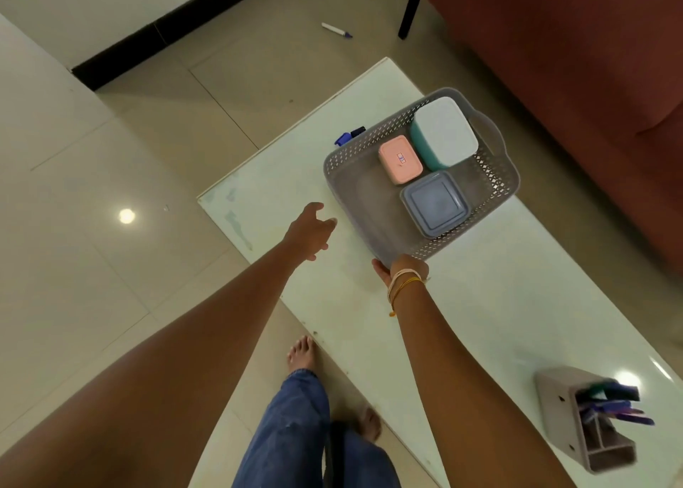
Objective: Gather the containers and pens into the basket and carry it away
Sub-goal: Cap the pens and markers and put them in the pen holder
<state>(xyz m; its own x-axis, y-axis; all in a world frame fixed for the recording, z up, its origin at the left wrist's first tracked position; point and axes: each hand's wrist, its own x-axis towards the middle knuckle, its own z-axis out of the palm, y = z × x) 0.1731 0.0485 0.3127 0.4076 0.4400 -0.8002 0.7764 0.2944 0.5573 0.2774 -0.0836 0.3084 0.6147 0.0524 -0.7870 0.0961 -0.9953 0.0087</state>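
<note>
Basket (354,177) at table (295,177) edge | right hand (401,267) grips rim | left hand (308,230) beside

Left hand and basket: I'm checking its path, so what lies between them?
In the head view, only bare white tabletop separates the open left hand from the grey basket; nothing stands in that gap.

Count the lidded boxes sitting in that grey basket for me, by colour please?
Pink rectangular plastic box: 1
Teal square box with a white lid: 1
Grey-blue square plastic box: 1
Total: 3, all inside the grey perforated plastic basket, which the right hand holds at its near end.
</note>
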